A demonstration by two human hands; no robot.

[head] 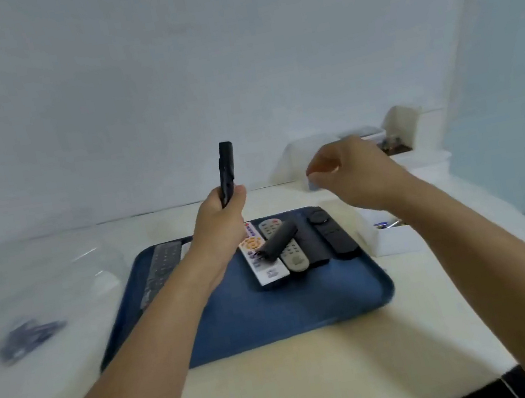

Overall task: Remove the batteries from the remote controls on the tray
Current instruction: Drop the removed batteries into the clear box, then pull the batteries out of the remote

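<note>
- The slim black remote (227, 173) is up in the air above the far edge of the blue tray (273, 315), standing nearly upright, its lower end wrapped in the left hand (223, 219), whose fingers are curled tight round it.
- The right hand (354, 176) hovers off to the right of it, well clear, fingers loosely curled towards the thumb; whether it pinches a battery I cannot tell, as the fingertips blur.
- Judging by this, the step is working the cells out of the held remote. I would turn its back towards the free hand and keep it over the tray, so that anything dropping lands there and not on the table (319, 380).
- A loose dark piece (280, 241), perhaps a battery cover, lies across the white remote (260, 258) and the grey remote (285, 247); it should not be knocked.
- Two more black remotes (330, 236) lie at the tray's right, and a dark one (162, 271) at its left, partly behind the forearm.
- Clear plastic (26, 290) covers the table on the left.
</note>
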